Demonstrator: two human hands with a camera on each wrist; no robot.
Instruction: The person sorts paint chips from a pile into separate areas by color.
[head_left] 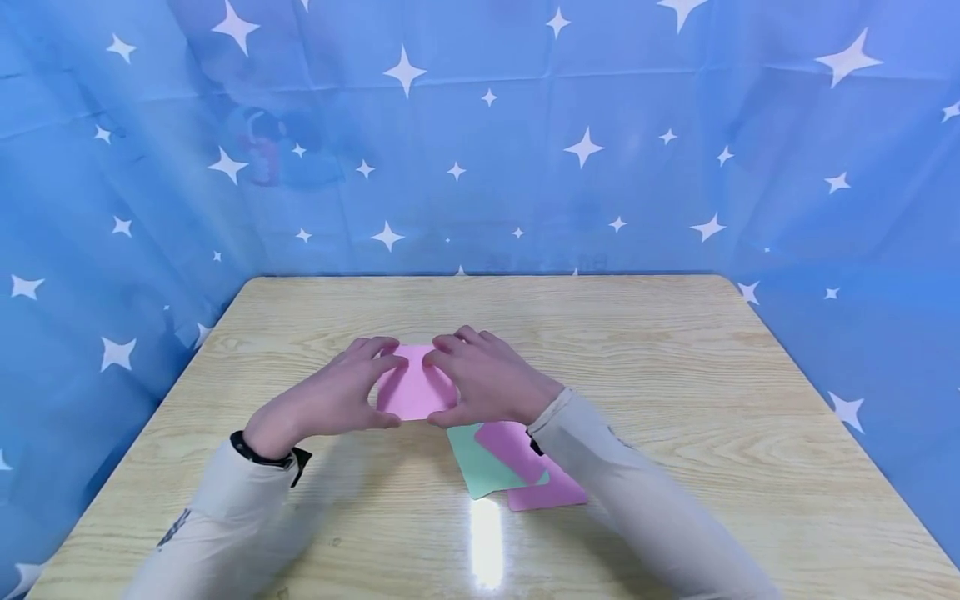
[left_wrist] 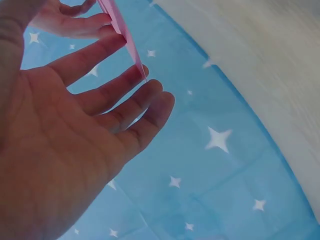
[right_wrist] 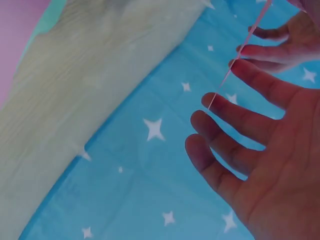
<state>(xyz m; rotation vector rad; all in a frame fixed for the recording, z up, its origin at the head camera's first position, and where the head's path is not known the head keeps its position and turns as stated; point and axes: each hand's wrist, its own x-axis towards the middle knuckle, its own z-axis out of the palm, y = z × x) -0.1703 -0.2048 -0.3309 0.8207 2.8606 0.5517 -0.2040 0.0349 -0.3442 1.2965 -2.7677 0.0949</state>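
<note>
Both hands hold a small pink sheet of paper up over the table. My left hand pinches its left side between thumb and fingers, and my right hand does the same on the right. In the left wrist view the pink sheet is nearly edge-on, touching the left fingertips. From the right wrist it shows as a thin pink line against the right fingertips. Below the right hand, a green sheet lies on the table, overlapped with pink sheets; the right forearm covers part of them.
The wood-grain table has rounded far corners. A blue curtain with white stars hangs behind it and at both sides. A bright light reflection lies on the table near the front.
</note>
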